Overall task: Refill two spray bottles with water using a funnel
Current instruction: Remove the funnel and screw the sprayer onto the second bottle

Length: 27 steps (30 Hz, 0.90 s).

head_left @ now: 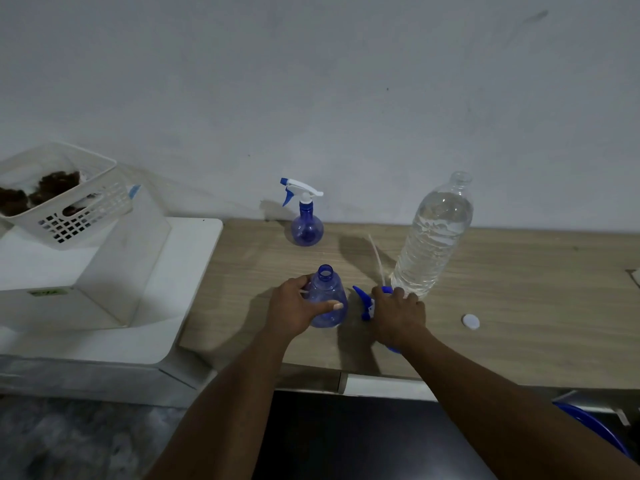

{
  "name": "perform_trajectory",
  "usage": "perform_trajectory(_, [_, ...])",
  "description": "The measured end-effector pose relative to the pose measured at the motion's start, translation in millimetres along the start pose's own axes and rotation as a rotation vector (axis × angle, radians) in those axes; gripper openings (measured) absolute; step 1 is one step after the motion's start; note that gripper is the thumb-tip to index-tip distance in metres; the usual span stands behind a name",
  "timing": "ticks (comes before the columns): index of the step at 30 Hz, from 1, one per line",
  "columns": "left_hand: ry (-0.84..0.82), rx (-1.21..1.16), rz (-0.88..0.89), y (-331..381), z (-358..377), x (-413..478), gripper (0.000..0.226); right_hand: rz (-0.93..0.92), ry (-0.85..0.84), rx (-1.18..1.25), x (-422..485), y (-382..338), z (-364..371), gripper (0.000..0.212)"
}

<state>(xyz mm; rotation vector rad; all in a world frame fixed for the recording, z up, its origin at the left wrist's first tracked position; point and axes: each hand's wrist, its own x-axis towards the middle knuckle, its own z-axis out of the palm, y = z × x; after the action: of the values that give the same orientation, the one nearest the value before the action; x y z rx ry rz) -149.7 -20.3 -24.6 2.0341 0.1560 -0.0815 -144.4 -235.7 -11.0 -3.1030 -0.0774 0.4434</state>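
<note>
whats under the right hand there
A detached spray head: its blue trigger pokes out from beneath the right hand and its white dip tube runs toward the water bottle. The hand covers the rest; a blue bit by the wrist cannot be identified.

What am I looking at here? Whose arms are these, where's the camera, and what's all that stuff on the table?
There is no machine here. A person works with bare hands, and the single picture comes from a camera worn on the head, looking forward and down.

The left hand holds an open blue spray bottle that stands on the wooden table. The right hand holds the removed spray head low at the table, its thin tube pointing up.

Beside it stands a big clear water bottle, uncapped. A white cap lies to its right. A second spray bottle, with its head on, stands by the wall.

On the left, a white basket sits on a white unit.
</note>
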Motion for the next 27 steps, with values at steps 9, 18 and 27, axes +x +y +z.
perform_trajectory(9, [0.003,0.032,-0.025,-6,-11,-1,0.074,-0.053,-0.086,-0.078,17,-9,16,0.059])
perform_trajectory(18, [0.008,0.047,-0.045,-7,-11,1,0.086,-0.106,0.227,0.107,18,-13,-17,0.04])
perform_trajectory(27, [0.006,0.067,-0.06,3,-8,9,0.06,-0.301,0.35,0.399,4,-16,-151,0.028])
